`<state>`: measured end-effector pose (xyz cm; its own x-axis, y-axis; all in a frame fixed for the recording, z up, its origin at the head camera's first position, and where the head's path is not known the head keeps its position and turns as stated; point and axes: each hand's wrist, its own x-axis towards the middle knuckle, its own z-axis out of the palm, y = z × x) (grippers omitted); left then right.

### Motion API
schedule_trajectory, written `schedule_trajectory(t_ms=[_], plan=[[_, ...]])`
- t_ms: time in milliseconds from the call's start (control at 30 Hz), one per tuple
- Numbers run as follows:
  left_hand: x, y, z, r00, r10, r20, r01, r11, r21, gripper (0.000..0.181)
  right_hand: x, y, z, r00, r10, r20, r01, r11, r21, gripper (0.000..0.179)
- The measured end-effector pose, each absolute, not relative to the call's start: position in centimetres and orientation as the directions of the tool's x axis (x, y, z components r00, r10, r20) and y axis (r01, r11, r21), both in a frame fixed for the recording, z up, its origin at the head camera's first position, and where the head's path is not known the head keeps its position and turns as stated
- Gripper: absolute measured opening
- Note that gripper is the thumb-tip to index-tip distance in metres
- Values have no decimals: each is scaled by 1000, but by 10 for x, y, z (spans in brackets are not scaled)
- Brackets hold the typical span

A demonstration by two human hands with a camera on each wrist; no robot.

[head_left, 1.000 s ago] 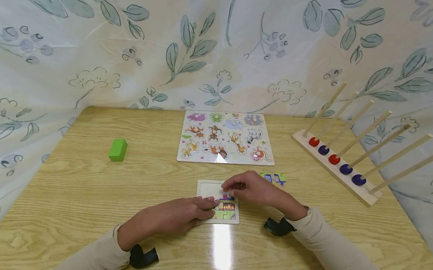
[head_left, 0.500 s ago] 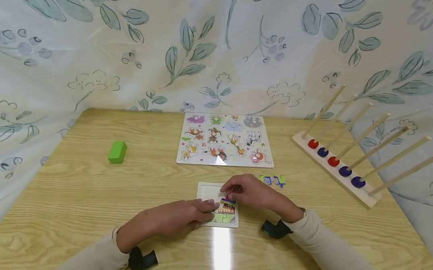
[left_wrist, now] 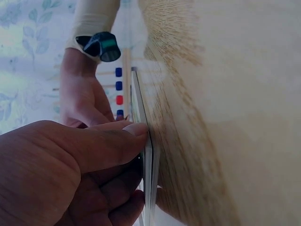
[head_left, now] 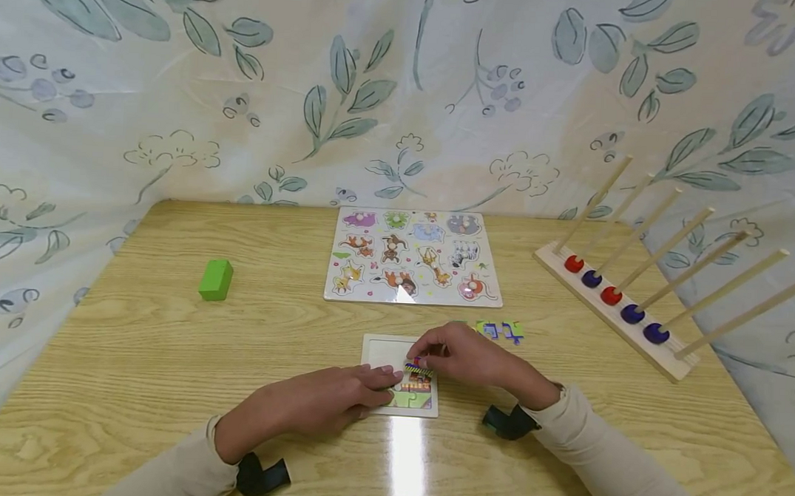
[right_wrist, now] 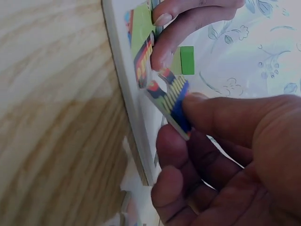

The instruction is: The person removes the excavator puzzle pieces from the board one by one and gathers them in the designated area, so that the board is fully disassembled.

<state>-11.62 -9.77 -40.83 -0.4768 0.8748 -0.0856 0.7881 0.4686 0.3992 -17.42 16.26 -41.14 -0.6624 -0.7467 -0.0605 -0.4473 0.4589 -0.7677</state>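
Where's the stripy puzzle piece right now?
In the head view, the right hand pinches the stripy puzzle piece over the right side of the board, near the left hand.

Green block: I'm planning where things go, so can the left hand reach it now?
Probably yes: the left hand touches the puzzle board, and nothing visible stands between hand and green block.

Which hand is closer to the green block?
Left. The left hand touches the puzzle tray, in front of the green block and to its right; the right hand is farther right.
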Motion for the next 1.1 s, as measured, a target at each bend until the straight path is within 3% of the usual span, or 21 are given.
schedule_trajectory(t_ms=[600, 1100], plan=[[-116, -98, -409, -472, 877, -83, 796, 465, 388, 31, -173, 183, -404, -746, -664, -55, -381, 493, -783, 19], [-116, -97, -406, -484, 868, -113, 778, 486, 398, 30, -174, 199, -400, -726, -686, -56, -390, 477, -788, 15]])
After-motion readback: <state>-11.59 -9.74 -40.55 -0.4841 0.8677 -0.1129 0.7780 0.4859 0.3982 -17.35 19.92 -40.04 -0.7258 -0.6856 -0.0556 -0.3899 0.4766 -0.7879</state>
